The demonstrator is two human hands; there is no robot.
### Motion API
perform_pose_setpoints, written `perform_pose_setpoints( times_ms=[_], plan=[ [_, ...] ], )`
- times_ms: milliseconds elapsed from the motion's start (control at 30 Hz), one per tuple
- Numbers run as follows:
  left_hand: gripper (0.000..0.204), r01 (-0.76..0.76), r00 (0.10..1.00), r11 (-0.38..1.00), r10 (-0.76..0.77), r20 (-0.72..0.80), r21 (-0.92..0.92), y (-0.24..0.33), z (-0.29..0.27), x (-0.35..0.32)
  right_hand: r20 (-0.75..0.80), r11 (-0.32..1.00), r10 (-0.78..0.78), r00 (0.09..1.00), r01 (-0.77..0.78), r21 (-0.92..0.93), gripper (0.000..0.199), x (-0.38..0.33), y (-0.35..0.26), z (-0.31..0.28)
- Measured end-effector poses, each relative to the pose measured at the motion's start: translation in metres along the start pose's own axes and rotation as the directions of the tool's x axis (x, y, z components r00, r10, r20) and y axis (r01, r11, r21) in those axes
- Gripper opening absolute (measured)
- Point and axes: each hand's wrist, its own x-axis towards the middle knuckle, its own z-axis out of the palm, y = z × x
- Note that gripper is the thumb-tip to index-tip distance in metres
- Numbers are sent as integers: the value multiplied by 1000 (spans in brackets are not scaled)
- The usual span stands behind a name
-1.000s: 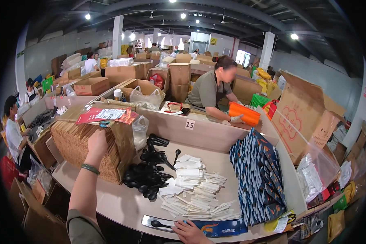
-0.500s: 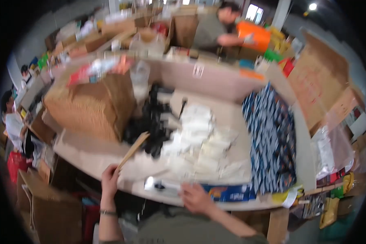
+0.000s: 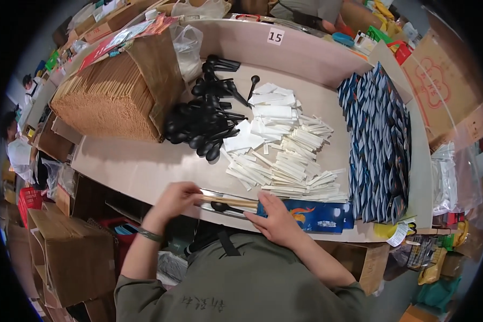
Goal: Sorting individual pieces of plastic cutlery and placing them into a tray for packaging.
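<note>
My left hand (image 3: pixel 176 201) pinches the end of a pair of wooden chopsticks (image 3: pixel 236 202), which lies level along the table's front edge. The far end of the chopsticks meets the mouth of a blue printed packet (image 3: pixel 319 214). On that packet's open end my right hand (image 3: pixel 273 217) is closed, thumb and fingers gripping it. A black spoon (image 3: pixel 218 206) lies just under the chopsticks, its handle running toward my right hand. Whether the chopstick tips are inside the packet is hidden by my right fingers.
On the table stand a brown box of packed chopsticks (image 3: pixel 104 102), a heap of black spoons (image 3: pixel 201 121), white paper packets (image 3: pixel 273 110), thin cream-coloured sticks (image 3: pixel 295 166) and rows of filled blue packets (image 3: pixel 378 155). A raised pinkish board (image 3: pixel 306 61) borders the back. Cardboard boxes (image 3: pixel 72 257) stand left.
The chopsticks, upright and tilted in my left hand before, now lie flat at the packet. My left hand has moved right and toward my right hand. The view has tipped downward.
</note>
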Motion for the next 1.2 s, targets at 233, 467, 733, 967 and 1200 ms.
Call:
perform_pose_setpoints(
  times_ms=[233,467,733,967,1200],
  plan=[
    [60,-54,856,876,288,-430,479,20,83,8,-71,989,145,987,-147,-25,57,6,-12,8],
    [50,-193,979,980,196,-54,48,29,125,15,-170,990,117,978,-129,-60,42,2,-4,14],
    [81,-429,694,392,720,19,814,66,82,-8,-237,998,-4,971,-11,-59,34,8,-20,-17],
    [44,-381,593,489,780,-198,784,116,37,18,-172,888,-217,961,121,-444,15,60,-18,-190],
    [44,-89,863,831,340,-375,549,-7,43,12,-631,904,74,772,-319,-285,23,-14,146,-310]
  ],
)
